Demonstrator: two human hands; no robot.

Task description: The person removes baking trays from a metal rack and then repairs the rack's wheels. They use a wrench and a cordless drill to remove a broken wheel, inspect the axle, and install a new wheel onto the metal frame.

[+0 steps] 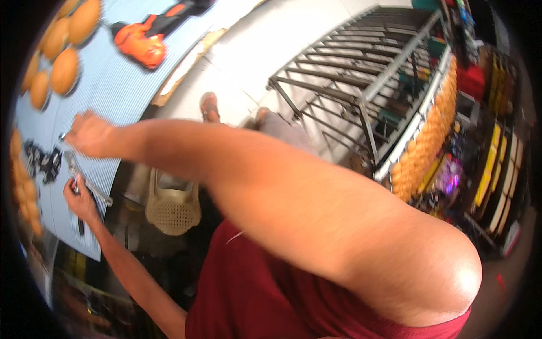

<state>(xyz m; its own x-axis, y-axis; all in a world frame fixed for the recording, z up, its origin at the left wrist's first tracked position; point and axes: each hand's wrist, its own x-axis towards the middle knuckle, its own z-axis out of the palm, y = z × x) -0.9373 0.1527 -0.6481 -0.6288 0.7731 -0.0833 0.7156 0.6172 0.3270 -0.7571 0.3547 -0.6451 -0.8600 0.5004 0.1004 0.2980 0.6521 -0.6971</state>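
My right hand is closed above the blue ribbed worktop, and a small shiny metal piece shows at its fingertips. Nearer to me, my left hand has its fingers curled around a small part I cannot make out. A silvery wrench lies slantwise beside the left fingers; whether they touch it is unclear. Below that hand, a dark handle-like object sticks out. Several black parts sit in a heap to the left of both hands.
An orange and black power drill rests farther back on the worktop. Rounded tan padded pieces line its left side. A beige plastic stool stands below the edge. At right are a metal frame and a tan padded panel.
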